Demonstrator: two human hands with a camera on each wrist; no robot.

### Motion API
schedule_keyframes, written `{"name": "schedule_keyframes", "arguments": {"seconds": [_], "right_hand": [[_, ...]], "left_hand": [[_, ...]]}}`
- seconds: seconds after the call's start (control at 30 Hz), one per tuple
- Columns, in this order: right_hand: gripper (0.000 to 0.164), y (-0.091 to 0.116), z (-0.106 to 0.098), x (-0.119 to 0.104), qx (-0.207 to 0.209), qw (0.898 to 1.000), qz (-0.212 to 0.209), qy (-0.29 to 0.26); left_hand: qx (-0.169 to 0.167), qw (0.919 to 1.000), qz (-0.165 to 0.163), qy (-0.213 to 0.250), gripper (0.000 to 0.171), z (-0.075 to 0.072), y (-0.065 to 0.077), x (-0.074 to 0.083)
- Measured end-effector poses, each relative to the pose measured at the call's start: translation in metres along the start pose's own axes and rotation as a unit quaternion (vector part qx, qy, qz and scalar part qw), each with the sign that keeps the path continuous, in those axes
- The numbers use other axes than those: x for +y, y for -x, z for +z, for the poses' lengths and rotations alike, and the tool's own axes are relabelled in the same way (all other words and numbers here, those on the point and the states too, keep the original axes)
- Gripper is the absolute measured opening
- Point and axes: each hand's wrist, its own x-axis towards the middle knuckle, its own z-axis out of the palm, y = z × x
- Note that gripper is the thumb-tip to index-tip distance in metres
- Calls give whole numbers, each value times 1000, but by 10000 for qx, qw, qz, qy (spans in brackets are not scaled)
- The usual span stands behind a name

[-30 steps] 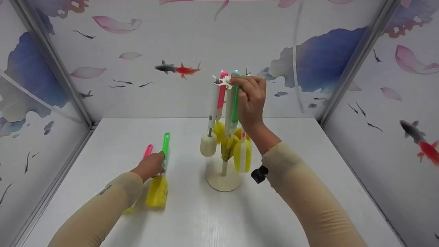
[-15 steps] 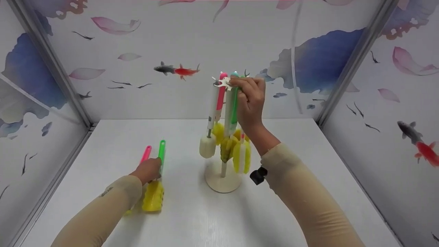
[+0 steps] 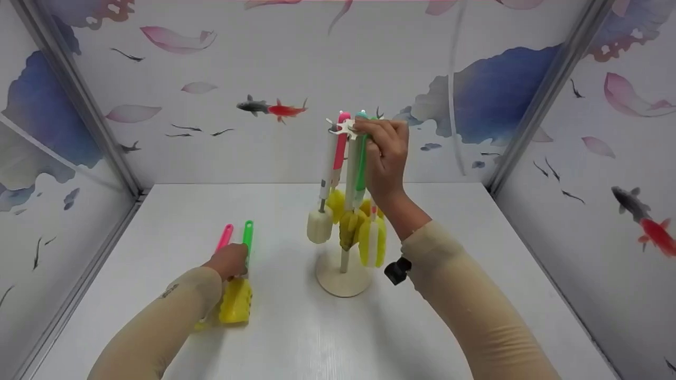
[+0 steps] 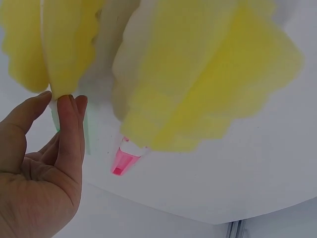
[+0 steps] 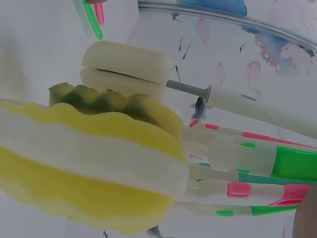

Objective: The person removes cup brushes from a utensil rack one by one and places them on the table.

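The green-handled brush (image 3: pixel 236 302) lies at the white table's (image 3: pixel 296 338) left, its long axis running front to back: the handle end points to the rear wall and slightly right, the sponge toward the person. Its handle is bright green with a looped tip; its sponge is yellow with scalloped edges. Whether it touches the table I cannot tell. The left hand (image 3: pixel 228 260) pinches it between thumb and fingers at the neck, just beside the sponge.

Close on its left is a pink-handled brush (image 3: pixel 224 237), slanted more to the right, its sponge partly hidden by the left sleeve (image 3: pixel 163 322).

Well to the right, a pale stand (image 3: pixel 343 287) rises upright from a round base. Brushes with pink, green and teal handles hang around it, sponges downward, mostly yellow; a white-sponge brush (image 3: pixel 319 224) hangs on its left. The right hand (image 3: pixel 388 153) grips the stand's top with bent fingers. Fish and petals decorate the rear wall (image 3: pixel 317 63).
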Motion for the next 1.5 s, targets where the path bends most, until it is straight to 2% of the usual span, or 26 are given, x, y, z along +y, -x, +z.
{"name": "schedule_keyframes", "arguments": {"seconds": [0.37, 0.57, 0.7, 0.87, 1.13, 1.37, 1.5], "right_hand": [[32, 0, 0, -1, 36, 10000, -41, -59], [33, 0, 0, 0, 61, 9998, -162, -16], [34, -1, 0, 1, 63, 9996, -284, 10], [32, -1, 1, 0, 49, 9997, -223, -23], [31, 0, 0, 0, 33, 9999, -86, -49], [31, -3, -3, 2, -80, 9999, -148, 24], [33, -5, -6, 2, -198, 9994, -264, 62]], "left_hand": [[-61, 9991, 179, -383, 18, 3, -11, -5], [-48, 9990, 129, -420, 20, 2, -13, -4], [-140, 9992, 17, -383, 22, 1, -11, -3], [-168, 9998, -101, -61, 24, -3, -8, -2], [138, 9997, 49, 211, 30, -11, -2, 3], [589, 9977, 260, -188, 44, -26, 2, 8], [792, 9959, 402, -173, 48, -29, 6, 13]]}}
